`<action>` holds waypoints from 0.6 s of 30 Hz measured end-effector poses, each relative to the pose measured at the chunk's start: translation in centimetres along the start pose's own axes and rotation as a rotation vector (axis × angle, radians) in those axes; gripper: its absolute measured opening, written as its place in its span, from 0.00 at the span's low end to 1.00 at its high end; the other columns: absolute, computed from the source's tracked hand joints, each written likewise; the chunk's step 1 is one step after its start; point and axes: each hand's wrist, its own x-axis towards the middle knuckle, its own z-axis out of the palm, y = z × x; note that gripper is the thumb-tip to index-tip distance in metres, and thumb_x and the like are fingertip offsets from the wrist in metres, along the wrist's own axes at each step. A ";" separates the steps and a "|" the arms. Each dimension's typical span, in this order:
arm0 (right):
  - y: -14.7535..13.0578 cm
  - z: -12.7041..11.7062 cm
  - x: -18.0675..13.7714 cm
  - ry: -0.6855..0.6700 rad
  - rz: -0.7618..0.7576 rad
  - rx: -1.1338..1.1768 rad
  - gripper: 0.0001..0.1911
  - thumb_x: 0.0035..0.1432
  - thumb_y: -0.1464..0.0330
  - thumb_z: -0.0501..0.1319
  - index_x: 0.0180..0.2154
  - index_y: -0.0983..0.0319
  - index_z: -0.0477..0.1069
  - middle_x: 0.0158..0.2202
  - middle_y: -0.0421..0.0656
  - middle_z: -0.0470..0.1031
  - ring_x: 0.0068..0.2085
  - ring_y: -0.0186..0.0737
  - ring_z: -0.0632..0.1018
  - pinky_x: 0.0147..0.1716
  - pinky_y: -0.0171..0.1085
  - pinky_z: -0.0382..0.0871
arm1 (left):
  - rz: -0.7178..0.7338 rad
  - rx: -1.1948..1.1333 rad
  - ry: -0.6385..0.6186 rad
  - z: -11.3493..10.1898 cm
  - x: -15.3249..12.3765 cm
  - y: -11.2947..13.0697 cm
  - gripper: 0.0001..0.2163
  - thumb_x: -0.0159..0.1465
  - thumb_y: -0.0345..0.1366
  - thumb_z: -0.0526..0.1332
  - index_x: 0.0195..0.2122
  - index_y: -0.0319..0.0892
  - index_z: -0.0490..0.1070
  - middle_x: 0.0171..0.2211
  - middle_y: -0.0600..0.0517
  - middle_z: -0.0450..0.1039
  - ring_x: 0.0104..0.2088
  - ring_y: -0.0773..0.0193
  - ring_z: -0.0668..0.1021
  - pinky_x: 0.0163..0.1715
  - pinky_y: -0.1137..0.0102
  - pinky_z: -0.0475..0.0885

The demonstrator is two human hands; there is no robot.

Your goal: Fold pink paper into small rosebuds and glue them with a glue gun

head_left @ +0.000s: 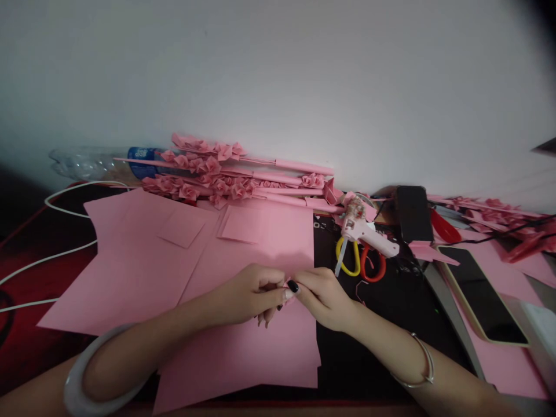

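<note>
My left hand point(256, 294) and my right hand point(324, 295) meet over the pink paper sheets point(243, 365). Both are closed, fingers and thumbs pinching a small folded piece of pink paper point(287, 292) between them. Most of that piece is hidden by the fingertips, so its shape cannot be made out. Just beyond the hands lie small pink paper squares point(241, 225), stacked on the big sheets. Another pink square point(182, 227) rests to their left.
Pink paper flowers point(208, 185) on stems lie along the wall beside a clear plastic bottle point(87, 162). A glue gun point(365, 231) rests near scissors with yellow and red handles point(372, 266). At right are a phone point(486, 295) and a black box-like object point(412, 214). White cable point(52, 252) crosses the left side.
</note>
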 end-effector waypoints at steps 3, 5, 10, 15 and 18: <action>0.1 0.1 -0.1 0.000 -0.008 -0.016 0.15 0.65 0.71 0.47 0.24 0.60 0.56 0.20 0.35 0.55 0.21 0.31 0.59 0.23 0.33 0.52 | 0.015 -0.023 -0.006 0.0 0.0 0.1 0.12 0.65 0.38 0.55 0.25 0.40 0.63 0.16 0.58 0.65 0.17 0.72 0.69 0.20 0.76 0.66; 0.1 0.2 0.0 0.018 -0.002 -0.028 0.15 0.64 0.72 0.47 0.24 0.60 0.55 0.20 0.34 0.54 0.20 0.30 0.58 0.23 0.33 0.52 | 0.027 -0.048 -0.015 0.0 0.0 0.1 0.12 0.65 0.38 0.54 0.26 0.40 0.64 0.17 0.58 0.66 0.18 0.71 0.69 0.20 0.77 0.66; 0.1 0.3 0.0 0.052 0.030 -0.032 0.16 0.63 0.74 0.48 0.23 0.60 0.51 0.19 0.33 0.51 0.19 0.29 0.57 0.22 0.32 0.50 | 0.041 -0.116 -0.022 -0.1 0.0 -0.3 0.11 0.66 0.40 0.54 0.29 0.40 0.65 0.18 0.57 0.69 0.17 0.72 0.70 0.19 0.78 0.66; 0.1 0.3 0.0 0.155 0.023 -0.048 0.16 0.63 0.74 0.49 0.23 0.60 0.51 0.18 0.33 0.50 0.19 0.29 0.56 0.21 0.32 0.49 | -0.064 -0.343 -0.184 -0.7 0.6 -0.8 0.19 0.67 0.47 0.49 0.27 0.38 0.66 0.14 0.53 0.71 0.10 0.70 0.69 0.11 0.78 0.63; 0.1 0.3 0.0 0.151 0.004 -0.064 0.16 0.63 0.75 0.49 0.23 0.59 0.50 0.19 0.33 0.50 0.19 0.29 0.57 0.21 0.32 0.49 | -0.132 -0.475 -0.318 -1.0 0.8 -1.0 0.21 0.67 0.47 0.50 0.27 0.36 0.69 0.15 0.50 0.73 0.11 0.68 0.72 0.09 0.78 0.63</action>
